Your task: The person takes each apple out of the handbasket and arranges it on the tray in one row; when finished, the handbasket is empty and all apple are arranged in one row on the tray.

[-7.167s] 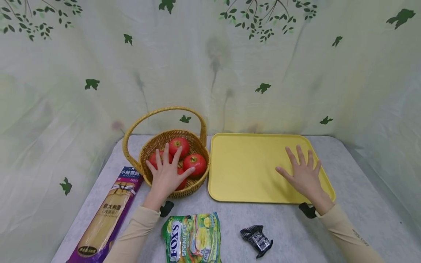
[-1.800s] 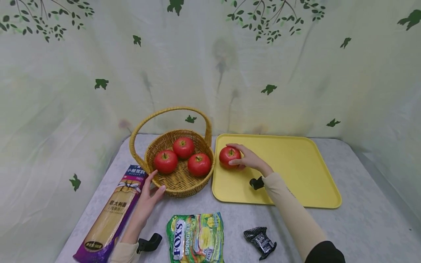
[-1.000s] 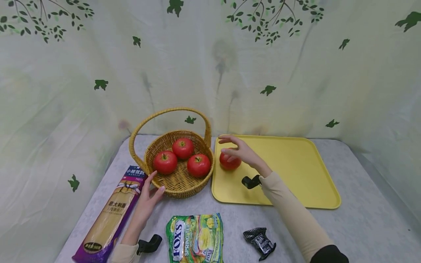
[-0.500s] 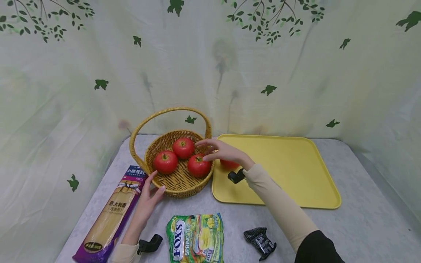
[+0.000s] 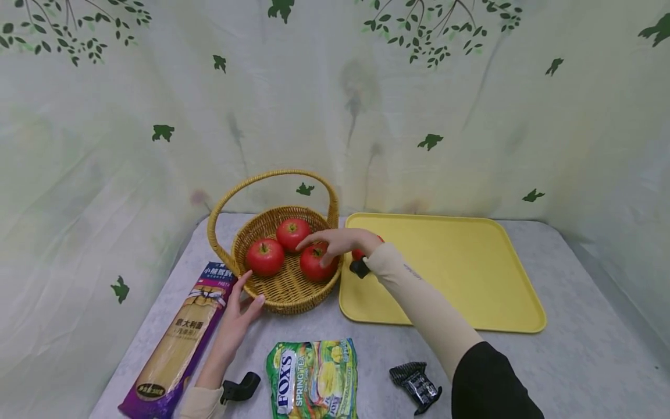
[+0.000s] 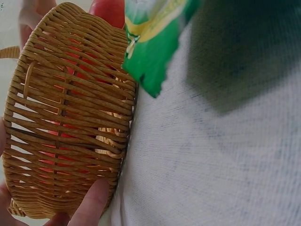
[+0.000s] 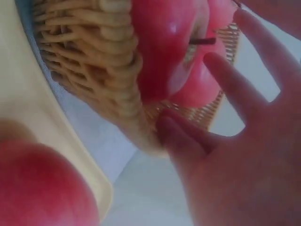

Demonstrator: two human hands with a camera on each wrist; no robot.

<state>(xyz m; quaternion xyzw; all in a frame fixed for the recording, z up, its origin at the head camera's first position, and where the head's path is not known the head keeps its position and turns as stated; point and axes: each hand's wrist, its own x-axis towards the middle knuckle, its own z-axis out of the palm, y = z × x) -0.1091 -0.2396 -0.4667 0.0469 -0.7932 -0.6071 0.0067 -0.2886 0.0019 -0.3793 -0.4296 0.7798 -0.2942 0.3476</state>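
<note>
A wicker basket (image 5: 285, 299) with a tall handle holds three red apples. Over its right rim reaches my right hand (image 5: 342, 240), fingers spread above the right-hand apple (image 5: 312, 269). In the right wrist view, the fingers stand around that apple (image 7: 162, 52) without closing on it. My left hand (image 5: 234, 323) touches the basket's front left, forefinger at the rim and thumb on the outer wall (image 6: 70, 122). Another apple (image 7: 42, 188) sits on the yellow tray (image 5: 445, 273), mostly covered by my right wrist in the head view.
A long pasta pack (image 5: 180, 343) lies left of the basket, beside my left forearm. In front are a green FOX'S candy bag (image 5: 314, 378) and a small black wrapped packet (image 5: 416, 387). A patterned cloth (image 5: 340, 105) hangs behind the table.
One apple has gone from the basket onto the tray. My right hand has let go of it and moved left over the basket. The left hand has come down to the basket's front left.
</note>
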